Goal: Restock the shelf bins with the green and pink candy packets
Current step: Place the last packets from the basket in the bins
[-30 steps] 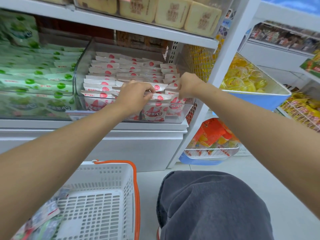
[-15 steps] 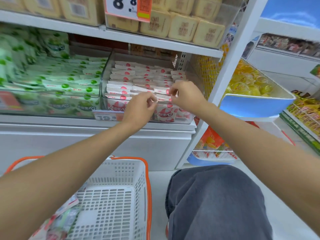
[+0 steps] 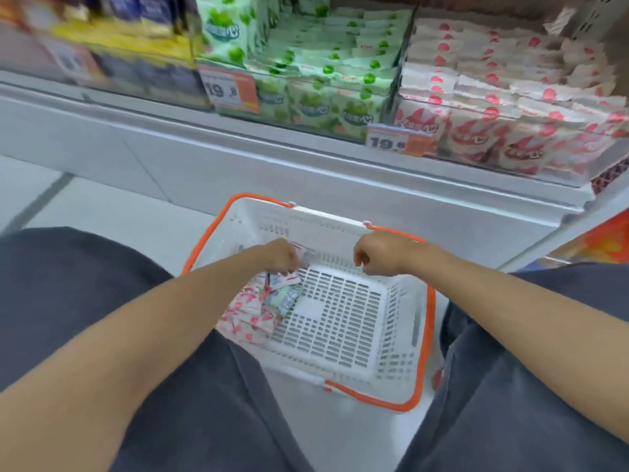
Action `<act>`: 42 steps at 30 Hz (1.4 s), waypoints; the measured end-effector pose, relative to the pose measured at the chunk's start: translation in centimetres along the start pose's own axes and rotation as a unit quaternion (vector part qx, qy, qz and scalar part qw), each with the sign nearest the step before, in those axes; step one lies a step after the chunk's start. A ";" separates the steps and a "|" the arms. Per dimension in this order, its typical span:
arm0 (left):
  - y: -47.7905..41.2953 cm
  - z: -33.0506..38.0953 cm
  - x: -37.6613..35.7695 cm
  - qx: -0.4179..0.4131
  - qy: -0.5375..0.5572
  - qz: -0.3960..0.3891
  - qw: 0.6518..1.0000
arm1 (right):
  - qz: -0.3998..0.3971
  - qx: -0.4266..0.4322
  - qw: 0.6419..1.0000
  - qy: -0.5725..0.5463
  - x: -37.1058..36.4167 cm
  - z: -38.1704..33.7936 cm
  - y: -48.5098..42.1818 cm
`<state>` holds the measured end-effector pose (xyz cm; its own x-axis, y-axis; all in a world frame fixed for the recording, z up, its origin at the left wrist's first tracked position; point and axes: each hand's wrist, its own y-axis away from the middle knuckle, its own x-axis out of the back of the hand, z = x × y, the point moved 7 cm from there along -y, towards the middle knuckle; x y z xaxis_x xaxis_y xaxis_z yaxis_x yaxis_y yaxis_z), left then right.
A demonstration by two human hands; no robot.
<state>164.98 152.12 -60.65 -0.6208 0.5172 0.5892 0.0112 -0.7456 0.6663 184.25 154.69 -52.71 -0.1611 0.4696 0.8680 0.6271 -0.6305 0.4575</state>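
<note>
Your left hand pinches a pink plastic candy packet by the left wall of the white slotted plastic basket; your right hand curls empty. Grabbed carelessly, the green plastic packet beneath may ride up with it and get shelved wrong.

"19.8" on shelf price tag

This is a shop. The shelf holds rows of green packets and pink packets, many of each kind, all the same. Price tags with big numbers hang on the front. A white shopping basket with orange handles sits on the floor.
</note>
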 end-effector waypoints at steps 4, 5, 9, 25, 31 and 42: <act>-0.3 -9.1 -3.0 0.113 -0.065 -0.048 0.990 | -0.075 0.012 0.997 0.019 -4.7 -2.0 -2.1; -0.4 -10.3 -3.7 0.106 -0.125 -0.048 0.985 | -0.094 0.020 0.995 0.028 -5.7 -2.5 -2.4; -1.2 -13.6 -7.2 0.093 -0.287 -0.101 0.948 | -0.143 0.035 0.988 0.041 -8.4 -3.5 -2.6; -3.2 -13.1 -7.7 0.085 -0.266 -0.029 0.960 | -0.132 0.010 0.991 -0.002 -8.6 -1.2 -1.7; -2.3 -2.8 -3.6 0.018 0.106 0.040 0.993 | -0.057 -0.027 0.993 -0.097 -5.5 0.9 -1.3; 1.2 12.9 -3.4 -0.042 0.389 -0.125 0.912 | 0.156 -0.135 0.954 -0.217 1.8 7.4 3.7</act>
<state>177.19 154.91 -55.95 -0.9643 0.2451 -0.1004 -0.2465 -0.6918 0.6787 191.97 157.78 -50.87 0.3689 0.4069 0.8357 0.3637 -0.8906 0.2731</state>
